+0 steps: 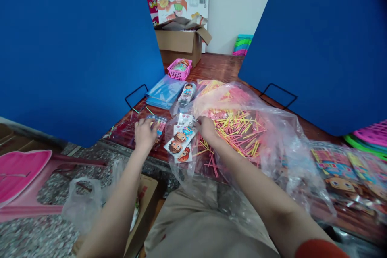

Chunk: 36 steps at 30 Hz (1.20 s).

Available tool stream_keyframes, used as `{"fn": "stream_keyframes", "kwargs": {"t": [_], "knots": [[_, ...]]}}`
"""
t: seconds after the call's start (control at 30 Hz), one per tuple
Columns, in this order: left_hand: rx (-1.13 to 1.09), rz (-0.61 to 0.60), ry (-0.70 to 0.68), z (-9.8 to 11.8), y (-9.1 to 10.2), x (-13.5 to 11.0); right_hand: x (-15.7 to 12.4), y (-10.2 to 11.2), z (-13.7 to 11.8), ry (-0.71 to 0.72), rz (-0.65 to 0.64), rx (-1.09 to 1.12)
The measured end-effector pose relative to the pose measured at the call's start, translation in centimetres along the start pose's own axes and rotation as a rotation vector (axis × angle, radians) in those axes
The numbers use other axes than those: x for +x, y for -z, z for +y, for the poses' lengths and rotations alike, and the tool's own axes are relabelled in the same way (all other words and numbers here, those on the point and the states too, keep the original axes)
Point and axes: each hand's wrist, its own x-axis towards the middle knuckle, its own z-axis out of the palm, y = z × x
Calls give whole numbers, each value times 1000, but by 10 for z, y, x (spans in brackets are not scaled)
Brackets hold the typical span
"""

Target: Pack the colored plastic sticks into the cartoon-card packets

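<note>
My left hand (145,134) is at the left of the work surface, its fingers curled at the edge of a small printed plastic packet (161,125). Closed at the right end of a cartoon-printed card (180,140) is my right hand (207,127); its fingertips are partly hidden. Other printed cards (184,155) lie under that one, on clear plastic. Just right of my right hand, a large clear bag (279,123) spreads open around a heap of thin yellow and pink sticks (238,129).
Behind the cards are blue plastic sheets (166,90), a bundle of printed packets (186,93) and a pink basket (180,73). An open cardboard box (177,42) stands farther back. Blue panels (75,48) rise on both sides. Filled stick packets (338,169) lie at right, a pink stool (24,177) at left.
</note>
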Motion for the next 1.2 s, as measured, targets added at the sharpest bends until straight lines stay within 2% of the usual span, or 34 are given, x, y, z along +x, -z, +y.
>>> {"fn": "stream_keyframes", "kwargs": {"t": [0.1, 0.23, 0.33, 0.4, 0.47, 0.57, 0.63, 0.7, 0.77, 0.83, 0.9, 1.03, 1.2], "knots": [[-216, 2, -186, 39, 0, -10, -8, 6, 0, 98, 168, 58], [-476, 28, -251, 84, 3, -20, -26, 25, -2, 266, 284, 359], [-760, -73, -171, 112, 2, -27, -43, 44, -1, 345, 314, 524], [-957, -169, -67, 127, -2, -34, -54, 55, 7, 326, 302, 557], [-1108, -252, 31, 137, -10, -42, -61, 64, 24, 272, 230, 583], [-1233, -339, 154, 144, -21, -55, -66, 75, 62, 118, 148, 555], [-1267, -368, 226, 144, -25, -62, -66, 80, 89, -38, 133, 340], [-1287, -390, 276, 143, -27, -68, -66, 81, 109, -150, -16, 92], [-1308, -404, 309, 144, -27, -73, -67, 79, 117, -167, -180, -82], [-1332, -417, 331, 146, -28, -77, -68, 75, 114, -135, -251, -188], [-1362, -430, 354, 148, -28, -80, -69, 71, 104, -114, -257, -252], [-1402, -441, 386, 153, -29, -85, -65, 67, 84, -108, -311, -308], [-1437, -398, 427, 155, -28, -86, -58, 66, 74, -117, -337, -338]]}}
